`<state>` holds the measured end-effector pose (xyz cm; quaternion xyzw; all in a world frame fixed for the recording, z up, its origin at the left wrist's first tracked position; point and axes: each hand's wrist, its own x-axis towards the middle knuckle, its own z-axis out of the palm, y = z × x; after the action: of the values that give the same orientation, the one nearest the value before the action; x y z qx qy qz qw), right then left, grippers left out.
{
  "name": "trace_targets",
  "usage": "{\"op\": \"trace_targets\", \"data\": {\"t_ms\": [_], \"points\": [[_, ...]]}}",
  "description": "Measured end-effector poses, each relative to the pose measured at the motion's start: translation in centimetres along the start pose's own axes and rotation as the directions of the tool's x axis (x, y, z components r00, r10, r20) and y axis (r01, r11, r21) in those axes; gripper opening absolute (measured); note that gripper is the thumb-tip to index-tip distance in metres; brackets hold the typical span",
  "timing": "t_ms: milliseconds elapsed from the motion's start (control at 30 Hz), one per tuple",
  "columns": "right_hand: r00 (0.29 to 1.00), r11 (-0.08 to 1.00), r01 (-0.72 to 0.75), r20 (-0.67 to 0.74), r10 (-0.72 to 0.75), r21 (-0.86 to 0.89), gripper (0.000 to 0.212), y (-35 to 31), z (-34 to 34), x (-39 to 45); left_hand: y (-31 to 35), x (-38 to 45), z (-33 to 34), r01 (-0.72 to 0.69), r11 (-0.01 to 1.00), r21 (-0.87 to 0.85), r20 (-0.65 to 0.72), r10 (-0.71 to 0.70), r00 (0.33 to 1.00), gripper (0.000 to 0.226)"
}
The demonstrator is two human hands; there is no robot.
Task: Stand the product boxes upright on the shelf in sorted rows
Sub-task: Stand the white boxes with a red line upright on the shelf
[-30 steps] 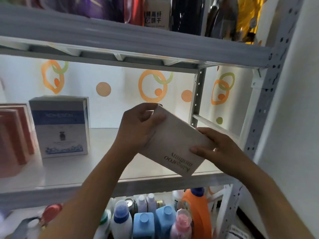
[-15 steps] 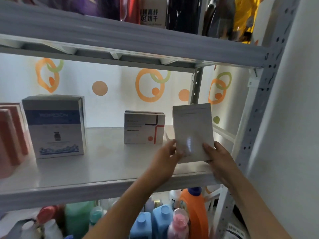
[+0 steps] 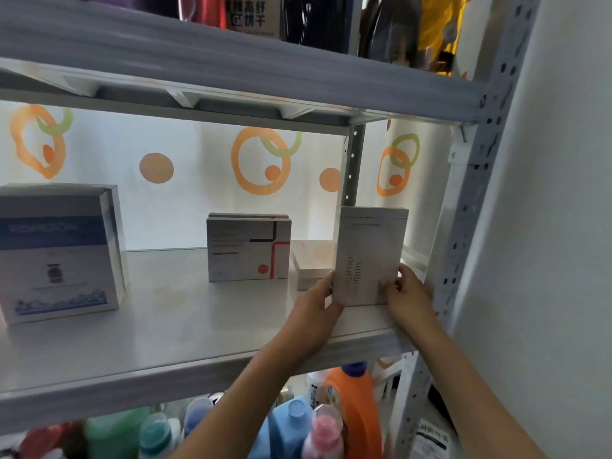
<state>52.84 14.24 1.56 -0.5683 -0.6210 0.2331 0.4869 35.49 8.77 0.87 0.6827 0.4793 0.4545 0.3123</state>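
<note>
A tall pale box with dark lettering (image 3: 371,253) stands upright at the right end of the white shelf (image 3: 185,329). My left hand (image 3: 319,303) grips its lower left edge and my right hand (image 3: 405,293) grips its lower right edge. Just behind it to the left, a flat white box (image 3: 311,260) lies on its side. A white box with a red and black line (image 3: 248,248) stands upright mid-shelf, another like it close behind. A large blue-and-white box (image 3: 58,253) stands at the left.
The grey perforated shelf post (image 3: 463,226) and a white wall are right beside the held box. The upper shelf (image 3: 231,71) holds packets and a labelled carton. Detergent bottles (image 3: 351,402) crowd the shelf below.
The tilted box held in front of the shelf was turned upright, then carried right and back, and now stands on the shelf's right end. Both hands still hold it.
</note>
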Motion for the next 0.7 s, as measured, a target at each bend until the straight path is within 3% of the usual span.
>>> {"op": "trace_targets", "data": {"t_ms": [300, 567, 700], "points": [[0.996, 1.0, -0.029, -0.088, 0.029, 0.006, 0.027, 0.6, 0.7, -0.5, -1.1, 0.7, -0.1, 0.051, 0.998, 0.025, -0.009, -0.051, 0.999, 0.055], [0.995, 0.999, -0.036, -0.097, 0.038, 0.028, 0.033, 0.1, 0.7, -1.0, -0.7, 0.6, 0.2, 0.034, 0.999, 0.008, 0.014, -0.034, 0.999, 0.053], [0.993, 1.0, -0.023, -0.12, 0.021, -0.011, 0.037, -0.1, 1.1, -1.9, -0.8, 0.6, 0.1, 0.04, 0.999, -0.016, -0.039, -0.041, 0.998, 0.053]]}}
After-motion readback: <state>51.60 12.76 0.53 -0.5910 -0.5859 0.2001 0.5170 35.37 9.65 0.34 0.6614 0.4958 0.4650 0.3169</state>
